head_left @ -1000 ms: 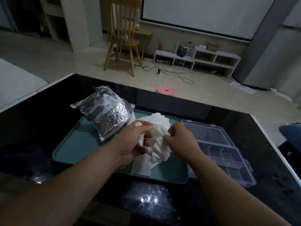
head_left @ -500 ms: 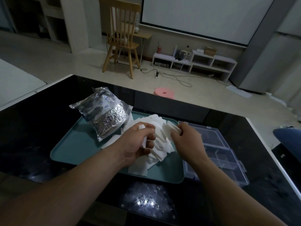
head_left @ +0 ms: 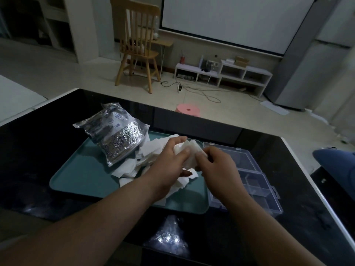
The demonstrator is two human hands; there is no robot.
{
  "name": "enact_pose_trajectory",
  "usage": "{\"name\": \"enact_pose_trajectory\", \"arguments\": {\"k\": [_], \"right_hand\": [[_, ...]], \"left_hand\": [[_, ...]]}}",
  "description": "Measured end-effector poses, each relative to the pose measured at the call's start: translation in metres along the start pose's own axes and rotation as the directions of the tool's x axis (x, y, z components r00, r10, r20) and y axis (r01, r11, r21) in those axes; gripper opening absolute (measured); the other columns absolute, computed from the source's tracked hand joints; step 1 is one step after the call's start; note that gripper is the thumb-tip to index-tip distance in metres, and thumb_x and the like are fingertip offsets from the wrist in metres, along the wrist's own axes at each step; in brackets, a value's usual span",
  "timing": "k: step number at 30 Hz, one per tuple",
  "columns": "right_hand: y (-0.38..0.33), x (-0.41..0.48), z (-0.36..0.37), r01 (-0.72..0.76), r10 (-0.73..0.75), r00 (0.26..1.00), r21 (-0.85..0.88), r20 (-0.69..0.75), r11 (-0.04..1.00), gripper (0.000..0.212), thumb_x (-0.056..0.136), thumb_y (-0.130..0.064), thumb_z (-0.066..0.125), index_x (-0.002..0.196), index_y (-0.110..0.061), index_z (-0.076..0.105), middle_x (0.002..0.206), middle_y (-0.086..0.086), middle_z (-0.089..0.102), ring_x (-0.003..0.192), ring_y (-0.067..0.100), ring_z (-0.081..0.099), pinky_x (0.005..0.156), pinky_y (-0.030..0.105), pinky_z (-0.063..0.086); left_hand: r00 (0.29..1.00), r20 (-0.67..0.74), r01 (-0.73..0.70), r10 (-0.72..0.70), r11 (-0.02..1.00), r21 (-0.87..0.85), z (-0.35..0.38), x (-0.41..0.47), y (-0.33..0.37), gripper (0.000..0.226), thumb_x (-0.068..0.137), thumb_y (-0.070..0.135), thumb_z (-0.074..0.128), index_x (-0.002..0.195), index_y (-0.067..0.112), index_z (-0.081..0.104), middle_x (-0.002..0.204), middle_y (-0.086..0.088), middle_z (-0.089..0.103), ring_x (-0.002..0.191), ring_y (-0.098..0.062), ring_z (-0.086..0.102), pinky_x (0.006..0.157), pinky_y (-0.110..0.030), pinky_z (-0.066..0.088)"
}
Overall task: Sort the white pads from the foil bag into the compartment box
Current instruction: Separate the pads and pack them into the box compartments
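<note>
Black glossy glass forms the counter (head_left: 48,169). Nearest the viewer, below both forearms, it mirrors a cluster of bright points of light (head_left: 168,239). Beyond that reflection, under the wrists, lies a teal tray (head_left: 80,175).

Above the tray the left hand (head_left: 169,162) curls its fingers and thumb round a small stack of pads (head_left: 189,148). The right hand (head_left: 217,166), close against it, pinches the same stack's right edge between thumb and forefinger. Under and to the left of the left hand, the loose white pads (head_left: 148,150) lie heaped on the tray.

Further left of that hand, a crumpled foil bag (head_left: 117,135) rests on the tray's far left part, with pads touching its near edge. To the right of the right hand, just beside the tray on the counter, sits the clear compartment box (head_left: 247,169), its lid laid open on the far side.

Past the counter's far edge, the pale floor (head_left: 57,73) carries a round pink stool (head_left: 188,110) and then loose cables (head_left: 201,91). Further back stand a wooden chair (head_left: 138,45) and a low white shelf unit (head_left: 222,73) against the wall, under a large pale projection screen (head_left: 230,18).
</note>
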State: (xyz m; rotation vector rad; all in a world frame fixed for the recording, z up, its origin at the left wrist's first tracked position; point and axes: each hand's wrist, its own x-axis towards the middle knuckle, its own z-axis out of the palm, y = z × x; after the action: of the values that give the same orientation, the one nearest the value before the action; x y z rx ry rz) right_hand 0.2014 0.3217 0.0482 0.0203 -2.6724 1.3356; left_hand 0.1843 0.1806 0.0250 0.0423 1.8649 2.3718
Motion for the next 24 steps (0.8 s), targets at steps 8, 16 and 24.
{"name": "enact_pose_trajectory", "arguments": {"k": [8, 16, 24], "right_hand": [[-0.002, -0.002, -0.006, -0.15, 0.082, 0.961, 0.251, 0.263, 0.956, 0.033, 0.108, -0.02, 0.048, 0.093, -0.013, 0.077, 0.087, 0.005, 0.077, 0.074, 0.019, 0.067, 0.067, 0.036, 0.053], [0.002, -0.001, -0.009, -0.2, 0.098, 0.954, 0.356, 0.284, 0.913, 0.029, 0.106, -0.022, 0.056, 0.092, -0.008, 0.076, 0.075, 0.002, 0.071, 0.066, 0.013, 0.062, 0.06, 0.029, 0.048], [0.001, -0.01, 0.001, 0.127, -0.144, 0.988, -0.245, -0.054, 0.961, 0.024, 0.099, -0.028, 0.061, 0.078, -0.021, 0.068, 0.07, -0.005, 0.066, 0.062, 0.012, 0.063, 0.062, 0.038, 0.06]], "left_hand": [[0.996, 0.084, 0.009, -0.016, 0.997, 0.078, -0.002, -0.006, 0.003, 0.035, 0.095, 0.041, 0.069, 0.126, 0.031, 0.056, 0.115, -0.004, 0.069, 0.092, -0.018, 0.065, 0.07, -0.031, 0.048], [0.994, 0.049, 0.104, -0.098, 0.987, -0.123, -0.01, -0.003, 0.011, 0.023, 0.101, 0.012, 0.051, 0.118, 0.022, 0.062, 0.099, -0.008, 0.068, 0.074, -0.02, 0.063, 0.053, -0.028, 0.044], [0.99, 0.055, 0.139, -0.133, 0.984, -0.11, -0.002, -0.009, 0.009, 0.023, 0.106, 0.029, 0.048, 0.126, 0.023, 0.057, 0.109, -0.01, 0.065, 0.081, -0.021, 0.066, 0.062, -0.033, 0.055]]}}
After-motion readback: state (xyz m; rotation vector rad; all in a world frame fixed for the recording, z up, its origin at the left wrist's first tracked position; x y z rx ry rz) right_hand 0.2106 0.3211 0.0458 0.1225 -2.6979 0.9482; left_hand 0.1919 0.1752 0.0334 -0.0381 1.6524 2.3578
